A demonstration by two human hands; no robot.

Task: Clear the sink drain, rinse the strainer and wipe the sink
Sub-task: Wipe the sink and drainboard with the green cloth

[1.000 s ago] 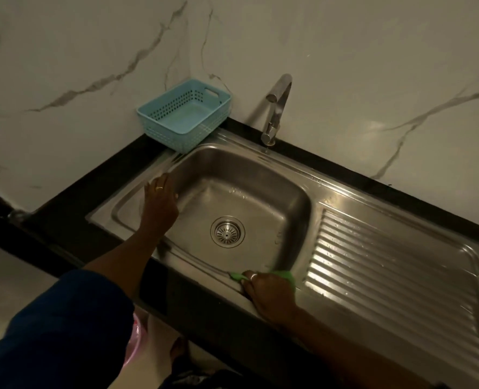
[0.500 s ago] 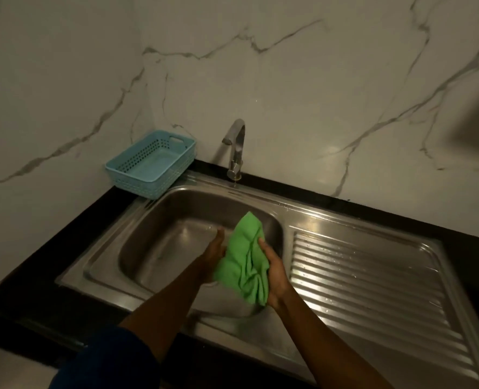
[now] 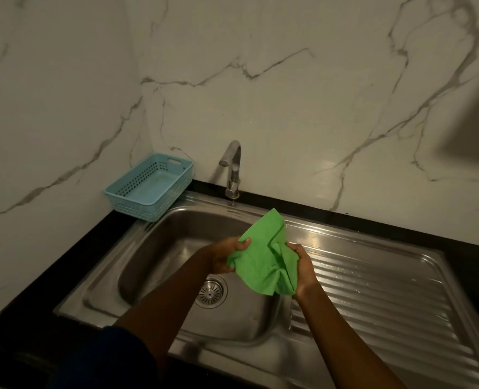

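Observation:
A crumpled green cloth (image 3: 263, 256) hangs in the air above the steel sink (image 3: 159, 248). My left hand (image 3: 224, 255) pinches its left edge with the thumb on top. My right hand (image 3: 303, 266) grips its right side. Both hands are over the basin's right half. Below them the round metal strainer (image 3: 210, 292) sits in the drain, partly covered by my left forearm.
A tap (image 3: 232, 169) stands at the back of the sink, with no water running. A light blue perforated basket (image 3: 151, 188) sits on the black counter at the back left. The ribbed draining board (image 3: 378, 293) stretches to the right. A marble wall rises behind.
The cloth left the sink's front rim and now hangs above the basin. My left hand came off the left rim and took the cloth's edge; the cloth is spread wider than half a second ago.

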